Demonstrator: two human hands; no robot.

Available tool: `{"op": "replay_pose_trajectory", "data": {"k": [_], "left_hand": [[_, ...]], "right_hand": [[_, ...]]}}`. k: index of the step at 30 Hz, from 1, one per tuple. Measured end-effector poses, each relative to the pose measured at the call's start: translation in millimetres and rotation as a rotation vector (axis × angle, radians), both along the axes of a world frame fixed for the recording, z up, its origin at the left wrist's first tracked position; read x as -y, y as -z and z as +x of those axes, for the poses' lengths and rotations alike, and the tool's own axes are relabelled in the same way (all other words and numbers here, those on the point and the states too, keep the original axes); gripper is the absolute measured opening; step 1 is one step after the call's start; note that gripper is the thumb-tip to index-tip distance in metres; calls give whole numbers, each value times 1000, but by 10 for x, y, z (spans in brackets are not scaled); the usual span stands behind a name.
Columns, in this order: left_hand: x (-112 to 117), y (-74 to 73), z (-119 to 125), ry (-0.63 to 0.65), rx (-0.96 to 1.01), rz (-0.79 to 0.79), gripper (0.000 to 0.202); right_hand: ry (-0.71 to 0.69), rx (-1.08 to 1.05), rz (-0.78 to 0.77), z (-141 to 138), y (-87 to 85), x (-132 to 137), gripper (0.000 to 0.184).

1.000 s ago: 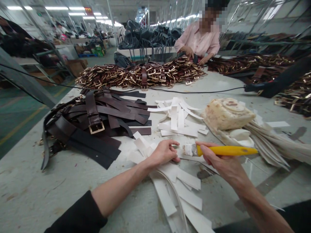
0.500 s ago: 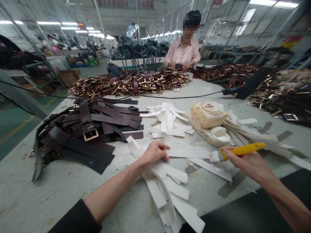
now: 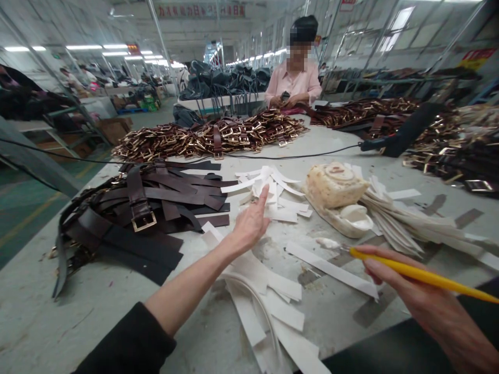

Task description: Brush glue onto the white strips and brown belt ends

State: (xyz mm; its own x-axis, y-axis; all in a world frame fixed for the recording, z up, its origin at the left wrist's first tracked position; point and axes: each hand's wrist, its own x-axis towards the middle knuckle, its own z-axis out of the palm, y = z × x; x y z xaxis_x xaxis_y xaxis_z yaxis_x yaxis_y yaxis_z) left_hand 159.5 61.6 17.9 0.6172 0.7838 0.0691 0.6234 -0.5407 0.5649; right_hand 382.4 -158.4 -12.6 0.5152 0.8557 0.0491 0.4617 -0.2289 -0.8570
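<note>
My left hand (image 3: pixel 251 224) reaches over the front of a pile of white strips (image 3: pixel 286 212). Its index finger stretches forward onto the pile, the other fingers are partly hidden, and I see nothing gripped in it. In my right hand (image 3: pixel 405 278) is a brush with a yellow handle (image 3: pixel 432 278), turned edge-on, its whitened bristles pointing left above the table. Below the brush lies a single white strip (image 3: pixel 331 270). A crusted cream-coloured container (image 3: pixel 333 187) with a white-coated opening stands just beyond the brush. More white strips (image 3: pixel 280 306) fan out near my left forearm.
Dark brown belt straps with buckles (image 3: pixel 144 202) lie at the left. Buckled straps (image 3: pixel 218 136) are heaped across the back, with a black cable (image 3: pixel 296 157) in front. A bundle of pale strips (image 3: pixel 405 218) lies at the right. A person in pink (image 3: pixel 294 83) works opposite.
My left hand has moved forward from the strip it was pressing to the pile; that strip is gone from its spot. The brush has lifted and turned, its handle end swinging down to the right.
</note>
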Motion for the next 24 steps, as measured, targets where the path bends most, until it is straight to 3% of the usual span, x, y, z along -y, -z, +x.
{"op": "replay_pose_trajectory", "data": {"k": [3, 5, 10, 13, 16, 20, 24], "left_hand": [[90, 185, 129, 87, 174, -254, 90], [138, 269, 177, 164, 256, -338, 95], [336, 391, 243, 326, -27, -253, 98], [425, 403, 282, 318, -91, -218, 91], [435, 409, 289, 276, -36, -267, 87], [368, 464, 241, 169, 135, -484, 83], [284, 564, 208, 100, 243, -688, 90]], "right_hand": [[-36, 42, -41, -81, 30, -69, 36], [15, 21, -35, -125, 62, -92, 37], [134, -127, 23, -217, 164, -122, 43], [152, -176, 33, -223, 214, -115, 42], [175, -175, 32, -198, 226, -88, 43], [135, -53, 23, -253, 119, -136, 42], [29, 60, 37, -463, -36, -358, 33]]}}
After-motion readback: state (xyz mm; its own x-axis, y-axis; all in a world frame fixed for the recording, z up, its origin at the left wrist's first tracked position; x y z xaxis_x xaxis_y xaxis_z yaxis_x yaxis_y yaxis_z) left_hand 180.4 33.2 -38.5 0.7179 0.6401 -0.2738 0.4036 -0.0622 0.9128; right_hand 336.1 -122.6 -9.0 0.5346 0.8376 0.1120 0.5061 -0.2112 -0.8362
